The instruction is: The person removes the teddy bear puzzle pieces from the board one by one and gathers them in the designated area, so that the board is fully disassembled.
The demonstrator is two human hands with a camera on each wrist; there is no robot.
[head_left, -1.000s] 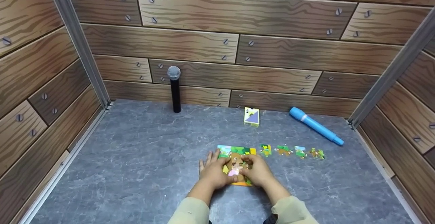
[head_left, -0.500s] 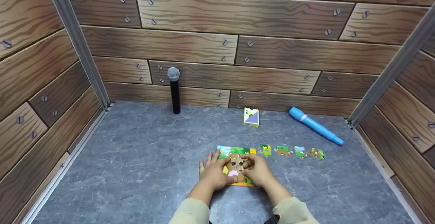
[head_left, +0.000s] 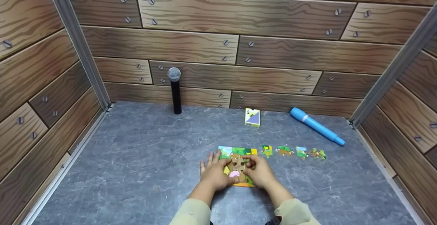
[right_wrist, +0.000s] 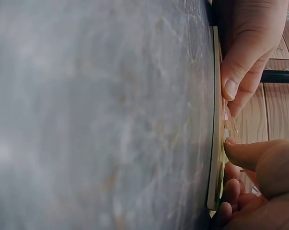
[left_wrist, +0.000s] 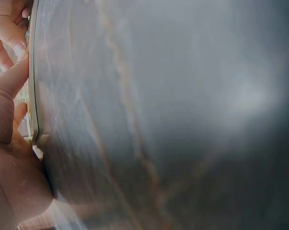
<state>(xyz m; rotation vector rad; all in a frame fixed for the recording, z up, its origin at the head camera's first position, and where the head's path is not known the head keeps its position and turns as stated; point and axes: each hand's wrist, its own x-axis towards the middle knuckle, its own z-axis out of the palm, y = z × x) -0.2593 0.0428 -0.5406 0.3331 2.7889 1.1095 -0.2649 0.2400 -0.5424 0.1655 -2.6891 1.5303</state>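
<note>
Head view, starting from the left: the wood-plank wall (head_left: 191, 47) closes round the grey marbled tabletop (head_left: 136, 170), and a black microphone (head_left: 175, 95) with a silver mesh head stands upright near the back. Next comes my left hand (head_left: 214, 173), its pale sleeve (head_left: 192, 213) below. Its outer fingers lie spread past the left edge of the puzzle board (head_left: 239, 150), while my thumb stretches out over the lower part of the board; this hand grips nothing that I can see. The left wrist view shows that thumb reaching along the board's thin edge.

The board lies flat on the tabletop right between my two hands, its bright picture partly covered by them. On its middle sits a brown piece (head_left: 238, 166) with dark notches. Farther back is a yellow-edged card box (head_left: 252, 117) with a white and purple face. My right hand (head_left: 260, 172) comes in over the board's right side with fingers curled, thumb and forefinger pinching the brown piece by its right edge; in the right wrist view it looks tipped up off the board.

Farther right, four loose pieces (head_left: 284, 151) run in a row, well apart from my right hand. Behind them a blue microphone-shaped stick (head_left: 317, 126) lies aslant.
</note>
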